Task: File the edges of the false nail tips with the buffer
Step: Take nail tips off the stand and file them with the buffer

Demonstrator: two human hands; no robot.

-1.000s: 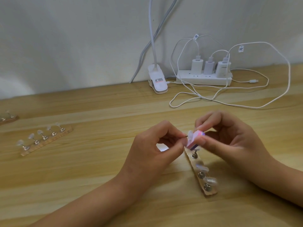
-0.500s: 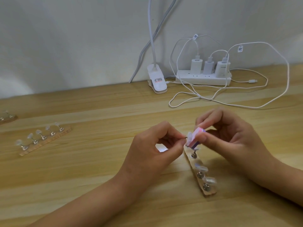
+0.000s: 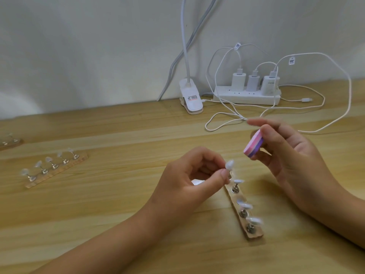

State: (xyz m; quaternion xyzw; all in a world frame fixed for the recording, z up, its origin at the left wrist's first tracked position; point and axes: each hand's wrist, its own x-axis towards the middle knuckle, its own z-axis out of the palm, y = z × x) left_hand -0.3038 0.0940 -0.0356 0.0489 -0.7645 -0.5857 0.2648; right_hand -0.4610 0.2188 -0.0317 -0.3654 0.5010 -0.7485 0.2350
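On the wooden desk (image 3: 118, 204), the left hand (image 3: 187, 175) pinches a nail tip (image 3: 289, 165); the right hand (image 3: 292, 155) grips the buffer (image 3: 253, 146) just beside it. Hard strokes could pop the tip loose.

The buffer (image 3: 253, 148) is striped in layers of pale pink, deeper pink and purple. The nail tip (image 3: 288, 165) just left of it is milky, translucent white. So are the tips on the near holder strip (image 3: 254, 237), which is tan wood with silver studs. The left holder strip (image 3: 59, 171) has the same tan. The table (image 3: 118, 214) is honey-yellow wood with long pale grain bands. The power strip (image 3: 246, 98), chargers (image 3: 238, 80), cables (image 3: 335, 123) and lamp clip (image 3: 191, 105) are white, and the clip's label carries reddish and dark print. The wall (image 3: 79, 46) is off-white.
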